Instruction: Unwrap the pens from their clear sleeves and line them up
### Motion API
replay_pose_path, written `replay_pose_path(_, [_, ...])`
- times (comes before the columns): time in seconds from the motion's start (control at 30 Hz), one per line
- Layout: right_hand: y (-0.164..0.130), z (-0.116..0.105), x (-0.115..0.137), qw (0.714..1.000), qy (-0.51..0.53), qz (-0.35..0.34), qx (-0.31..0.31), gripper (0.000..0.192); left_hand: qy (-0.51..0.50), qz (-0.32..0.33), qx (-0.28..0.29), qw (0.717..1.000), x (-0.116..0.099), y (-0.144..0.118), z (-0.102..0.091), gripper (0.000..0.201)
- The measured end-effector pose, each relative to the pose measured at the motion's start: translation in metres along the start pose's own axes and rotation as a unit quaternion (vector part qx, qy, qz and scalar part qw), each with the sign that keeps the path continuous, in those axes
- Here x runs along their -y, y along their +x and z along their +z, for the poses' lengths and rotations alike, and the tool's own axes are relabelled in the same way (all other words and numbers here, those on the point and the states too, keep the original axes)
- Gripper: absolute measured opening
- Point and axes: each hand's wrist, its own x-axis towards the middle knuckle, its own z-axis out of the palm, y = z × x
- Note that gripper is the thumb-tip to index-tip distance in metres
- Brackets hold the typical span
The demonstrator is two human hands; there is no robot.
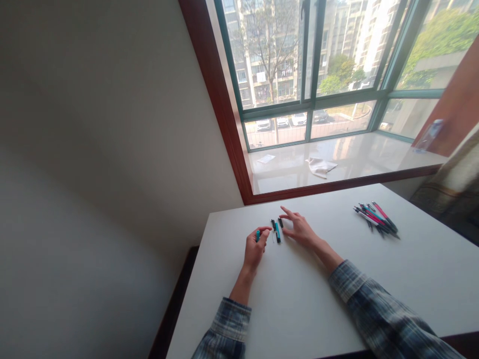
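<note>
My left hand [255, 249] is closed around a small teal pen part [258, 235], whose end shows above the curled fingers. To its right, on the white table [299, 309], lie a teal-and-black pen piece [278, 233], a short black piece [273, 224] and a thin pale stick [273, 237] that looks like a refill. My right hand [300, 231] rests low over the table with its fingers spread. Beside its fingers is another black piece [280, 223]; I cannot tell whether they touch it.
A loose pile of several pens [377, 218], pink, teal, white and black, lies at the right of the table. Behind the table is a window sill [288, 174] with a crumpled white cloth [321, 167]. A grey wall [112, 149] borders the left side.
</note>
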Motion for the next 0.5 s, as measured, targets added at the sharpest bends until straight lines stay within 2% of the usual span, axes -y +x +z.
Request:
replay_pose_path(0.4, [-0.0016,-0.0012,0.0023,1.000,0.004,0.008,-0.007,0.080,-0.153,-0.006,-0.010,0.988,0.0048,0.0038,-0.0020,0.050])
replay_pose_path(0.5, [-0.0020,-0.0026,0.0026,0.999,0.025,-0.005,-0.034,0.073,-0.171,0.000,-0.007,0.985,0.0045,0.0029,-0.0010,0.050])
